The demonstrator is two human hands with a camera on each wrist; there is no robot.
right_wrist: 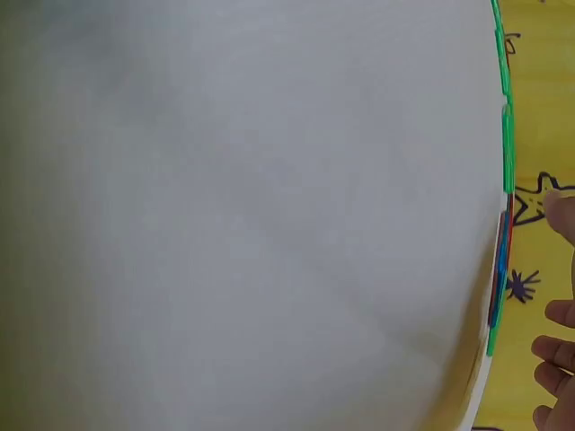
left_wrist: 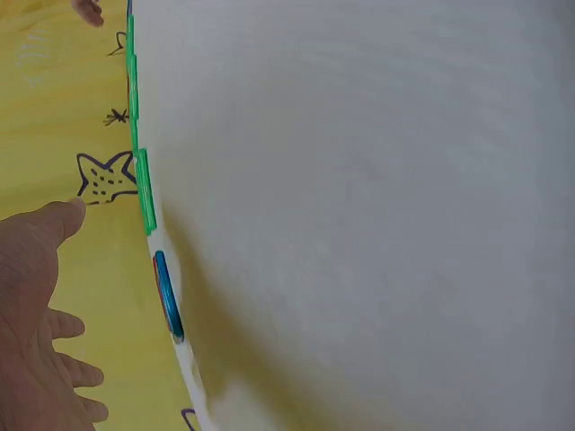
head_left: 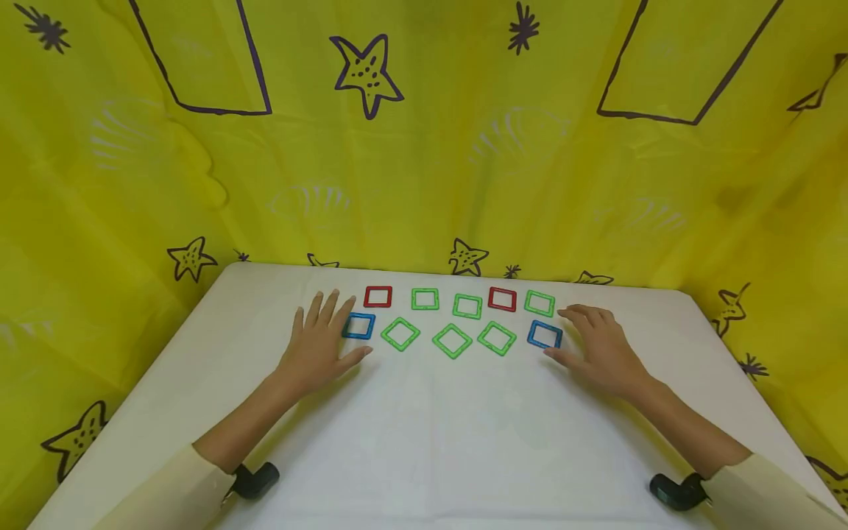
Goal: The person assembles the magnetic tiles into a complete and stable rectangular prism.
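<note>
Flat square frames in red, blue and green lie in two rough rows on the white table. My left hand [head_left: 319, 346] is spread beside the left blue frame [head_left: 358, 326], its fingers overlapping that frame's edge in the head view. Above it lies a red frame [head_left: 378, 297]. On the other side, my right hand [head_left: 599, 350] is nearest the right blue frame [head_left: 545, 334], thumb tip by its lower corner, fingertips close to a green frame [head_left: 539, 304]. Neither hand holds anything. Between them lie another red frame [head_left: 502, 299] and several green frames [head_left: 453, 341], some turned like diamonds.
The white table [head_left: 437, 442] stretches toward me in front of the frames. Behind and beside it hangs a yellow curtain [head_left: 424, 162] printed with starfish and shells. A black wrist mount [head_left: 257, 481] sits at the left sleeve, and another mount [head_left: 677, 492] at the right.
</note>
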